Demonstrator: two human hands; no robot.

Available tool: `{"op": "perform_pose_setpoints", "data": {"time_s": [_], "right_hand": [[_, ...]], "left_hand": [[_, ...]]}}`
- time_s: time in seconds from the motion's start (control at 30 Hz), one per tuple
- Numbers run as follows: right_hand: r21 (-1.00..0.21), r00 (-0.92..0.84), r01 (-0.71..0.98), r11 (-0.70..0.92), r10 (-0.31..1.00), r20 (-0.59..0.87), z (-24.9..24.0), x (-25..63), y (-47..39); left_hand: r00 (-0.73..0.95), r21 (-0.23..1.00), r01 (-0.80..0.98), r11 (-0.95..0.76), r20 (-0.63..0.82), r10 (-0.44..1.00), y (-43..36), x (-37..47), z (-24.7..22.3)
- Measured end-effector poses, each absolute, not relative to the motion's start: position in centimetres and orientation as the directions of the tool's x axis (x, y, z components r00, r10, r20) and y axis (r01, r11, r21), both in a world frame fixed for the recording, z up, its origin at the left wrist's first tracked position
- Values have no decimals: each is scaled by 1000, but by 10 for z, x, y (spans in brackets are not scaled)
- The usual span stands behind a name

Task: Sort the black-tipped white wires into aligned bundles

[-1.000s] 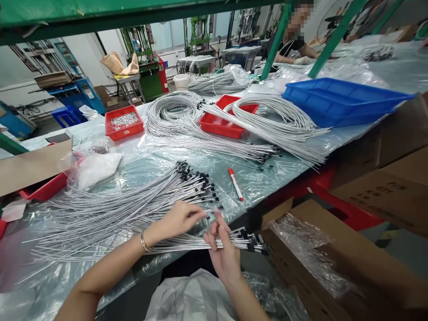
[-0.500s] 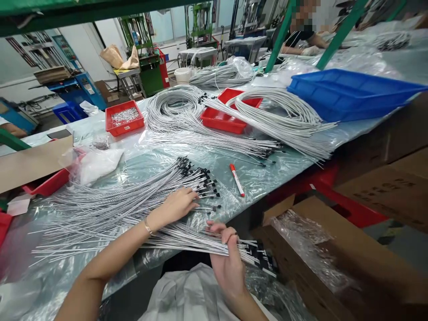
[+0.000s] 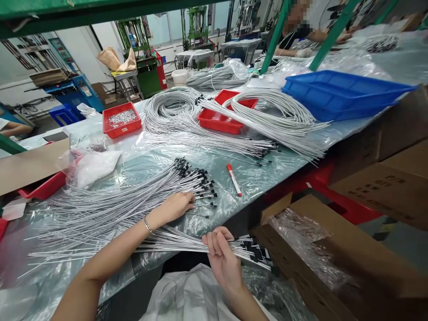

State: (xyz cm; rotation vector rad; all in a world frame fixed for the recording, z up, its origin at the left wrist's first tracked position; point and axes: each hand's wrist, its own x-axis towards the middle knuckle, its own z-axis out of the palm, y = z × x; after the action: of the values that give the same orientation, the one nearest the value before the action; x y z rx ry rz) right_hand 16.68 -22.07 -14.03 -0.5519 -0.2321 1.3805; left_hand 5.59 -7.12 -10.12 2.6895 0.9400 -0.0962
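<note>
My right hand (image 3: 222, 256) is wrapped round a bundle of thin grey cables (image 3: 174, 243) at the table's near edge, their black-tipped ends sticking out to its right. Further left, my left hand (image 3: 174, 206) rests over the right part of a wide spread of grey cables (image 3: 117, 203), close to their black ends (image 3: 200, 178). Its fingers are bent together at a cable, and the fingertips are partly hidden. To the right of that spread lies a red and white marker (image 3: 234, 180).
Coiled cables (image 3: 170, 107) lie beyond, near a red tray of small metal parts (image 3: 122, 120) and another red tray (image 3: 220, 122). A blue tray (image 3: 347, 96) stands at the back right. Below the table's right edge is an open cardboard box (image 3: 351, 249). A person works far behind.
My right hand's fingers have closed round the bundle. My left hand has drawn slightly back to the left, its fingers more bent. The whole view has shifted a little.
</note>
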Motion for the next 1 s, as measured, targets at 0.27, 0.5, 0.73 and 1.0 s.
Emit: {"op": "perform_pose_setpoints", "data": {"time_s": [0.27,0.5,0.73,1.0], "right_hand": [[-554,277,-831,47,899,-340,-145,165,-219],[-618,280,-786,14,900,-335,-136,162,-215],[-601,343,-795,75,874,-344,-141,157,-218],[-543,254,-836,75,931,-263,-141,159,-227]], "left_hand": [[635,539,629,-561,61,770,-59,41,-86],[897,381,383,-842,65,438,-117,51,-71],[842,199,538,-819,-75,535,-94,46,-84],[691,147,719,-679,-52,721,-65,65,-118]]}}
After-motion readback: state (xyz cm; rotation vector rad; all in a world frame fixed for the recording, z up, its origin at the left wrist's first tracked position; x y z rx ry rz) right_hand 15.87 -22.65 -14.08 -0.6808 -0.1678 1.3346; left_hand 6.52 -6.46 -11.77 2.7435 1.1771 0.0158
